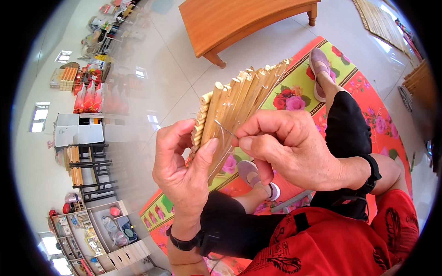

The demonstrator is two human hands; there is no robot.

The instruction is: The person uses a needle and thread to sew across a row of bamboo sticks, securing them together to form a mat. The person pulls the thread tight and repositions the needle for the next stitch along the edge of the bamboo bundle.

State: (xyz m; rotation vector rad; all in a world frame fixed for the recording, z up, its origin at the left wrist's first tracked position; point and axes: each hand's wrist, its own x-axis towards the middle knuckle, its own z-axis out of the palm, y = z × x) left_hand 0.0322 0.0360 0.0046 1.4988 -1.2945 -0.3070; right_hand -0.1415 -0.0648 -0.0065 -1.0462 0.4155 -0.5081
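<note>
My left hand (184,161) is closed on a mat of pale, peeled sticks (230,103) set side by side. Its thumb presses the near face, while the fingers curl round the left edge, where cut ends show. White thread (221,142) crosses the sticks and hangs in loose strands. Just right of the mat, my right hand (285,147) pinches a thin, dark needle (226,130) between thumb and forefinger; its tip lies against the sticks near the thread. The mat's far end tilts up and away to the right, and its lower part is partly behind my left hand.
Beneath my feet spreads a red and green flowered floor mat (329,50). A low wooden table (239,23) stands ahead on the tiles. Shelves with small goods (94,234), black folded frames (96,168) and red bags (88,98) line the left wall. Another slatted mat (380,25) lies far right.
</note>
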